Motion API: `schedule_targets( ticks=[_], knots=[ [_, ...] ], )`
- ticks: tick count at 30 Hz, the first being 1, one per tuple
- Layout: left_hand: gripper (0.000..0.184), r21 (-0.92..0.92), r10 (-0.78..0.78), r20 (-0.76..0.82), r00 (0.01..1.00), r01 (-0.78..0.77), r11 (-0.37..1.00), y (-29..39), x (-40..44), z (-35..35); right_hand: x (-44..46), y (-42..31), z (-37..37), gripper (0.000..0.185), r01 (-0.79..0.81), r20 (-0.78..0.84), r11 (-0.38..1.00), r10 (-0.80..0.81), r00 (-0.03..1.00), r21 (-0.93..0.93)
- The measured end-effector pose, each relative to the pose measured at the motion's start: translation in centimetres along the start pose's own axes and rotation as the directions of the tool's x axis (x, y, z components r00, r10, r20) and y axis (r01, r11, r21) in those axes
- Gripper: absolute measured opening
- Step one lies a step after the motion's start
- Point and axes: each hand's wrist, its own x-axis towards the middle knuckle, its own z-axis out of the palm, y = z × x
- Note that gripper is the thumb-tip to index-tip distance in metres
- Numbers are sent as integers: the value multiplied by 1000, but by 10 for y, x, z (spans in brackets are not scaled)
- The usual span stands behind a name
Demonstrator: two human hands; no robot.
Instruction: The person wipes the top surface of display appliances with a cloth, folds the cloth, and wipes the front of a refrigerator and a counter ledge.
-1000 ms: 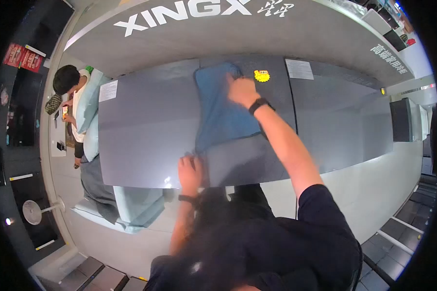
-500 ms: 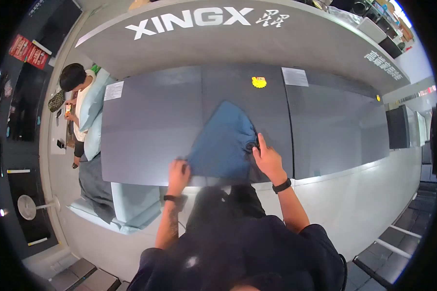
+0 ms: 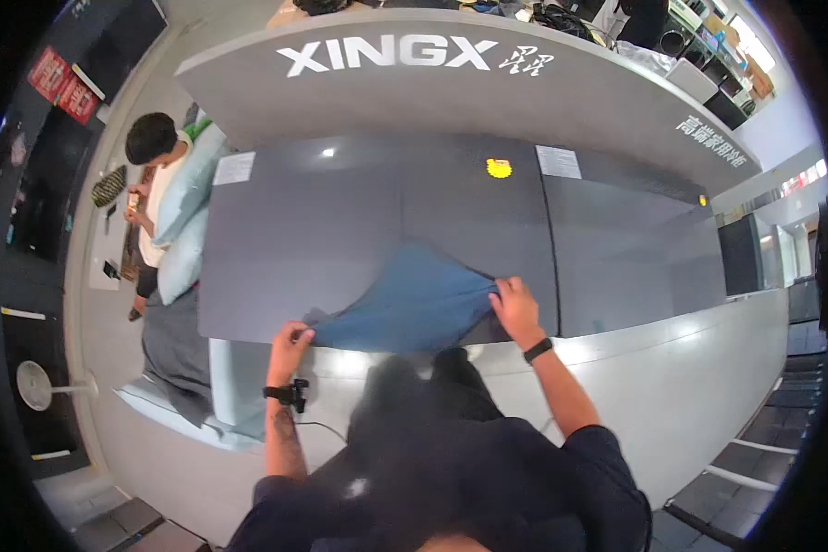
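Two corners (I think, bit blurry) of blue cloth (image 3: 414,299) pinched tight in left hand (image 3: 289,346) and right hand (image 3: 517,309), near edge of grey bench (image 3: 285,230).

The cloth (image 3: 412,299) is plain blue, the panel (image 3: 294,235) grey (its sticker (image 3: 499,170) yellow), the lettering (image 3: 391,53) white

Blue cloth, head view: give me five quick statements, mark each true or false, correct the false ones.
1. The left hand grips a corner of the blue cloth. True.
2. The right hand is clear of the blue cloth. False: it grips the cloth's edge.
3. Dark bands are on both wrists. True.
4. The yellow sticker lies on the blue cloth. False: it is on the grey surface, beyond the cloth.
5. White XINGX lettering is on the panel beyond the grey surface. True.
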Motion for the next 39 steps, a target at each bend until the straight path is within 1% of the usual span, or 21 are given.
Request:
schedule_targets(
  ticks=[1, 2, 4, 5, 7, 8, 10, 13, 14, 16, 17, 18, 21, 24, 27, 29, 30, 32, 35, 38, 39],
  knots=[
    [19, -134, -25, 30, 999, 29, 991, -25, 1, -4, -3, 1, 2, 26, 32, -13, 999, -33, 999, -24],
    [20, -196, -50, 33, 998, 55, 979, -12, -7, -7, -4, 1, 6, 25, 25, -16, 1000, -24, 1000, 14],
    [22, -210, -105, 99, 990, 124, 970, 4, -24, -8, -7, 8, 8, 21, 19, -11, 998, -18, 1000, 68],
    [23, -118, -24, 77, 997, 33, 992, 5, -32, -6, -9, 12, 9, 20, 22, 0, 997, -22, 1000, 69],
    [22, 6, -6, 29, 1000, 6, 1000, -3, -46, 0, -3, 19, 9, 16, 44, 21, 997, -45, 999, 65],
    [21, 6, -10, 0, 1000, 10, 1000, -8, -49, 1, -3, 20, 9, 18, 41, 47, 996, -45, 998, 77],
    [20, 9, -29, -44, 999, 30, 1000, -12, -60, 3, -7, 20, 3, 17, 125, 7, 982, -127, 992, 145],
    [20, 171, 8, -47, 999, 0, 985, -11, -49, -6, -8, 22, -17, 13, 211, -91, 944, -194, 977, 252],
    [19, 175, 67, -45, 997, -58, 983, -6, -44, -10, -9, 21, -28, 11, 236, -124, 928, -209, 970, 288],
    [19, 76, -58, 111, 992, 50, 996, 17, -30, -24, -8, 4, -81, 14, -81, 164, 904, 13, 986, 420],
    [19, 32, -116, 193, 974, 112, 993, 24, -24, -30, -8, -4, -110, 15, -247, 315, 860, 107, 943, 447],
    [19, -145, -88, 323, 942, 141, 979, 23, -21, -36, -7, -8, -133, 18, -139, 228, 890, 41, 973, 434],
    [20, -304, -8, 453, 892, 163, 939, 63, -19, -48, -3, 9, -190, 17, -32, 67, 890, 1, 998, 456],
    [22, -446, 32, 448, 894, 193, 874, 74, -6, -28, 17, 41, -224, 16, -137, 66, 827, 121, 991, 545],
    [23, -267, 2, 426, 905, 123, 956, 98, 13, 6, 50, 70, -208, 17, -197, 58, 870, 191, 980, 452],
    [22, -291, -91, 364, 927, 206, 934, 88, 28, 45, 70, 80, -177, 20, -137, 39, 919, 132, 990, 370],
    [20, -292, -48, 338, 940, 154, 944, 74, 40, 63, 81, 85, -158, 21, -104, 24, 938, 102, 995, 332],
    [17, -278, -10, 298, 954, 97, 956, 46, 46, 89, 92, 100, -118, 23, -123, 134, 956, 90, 987, 267],
    [18, -225, 6, 253, 968, 53, 973, 36, 57, 97, 89, 104, -88, 23, -171, 260, 881, 57, 964, 441],
    [24, -95, 1, 229, 974, 21, 995, 40, 58, 79, 85, 102, -86, 22, -152, 267, 907, 45, 963, 394],
    [24, -110, 14, 210, 978, 9, 994, 43, 61, 73, 85, 101, -90, 22, -177, 276, 891, 61, 959, 418]
  ],
)
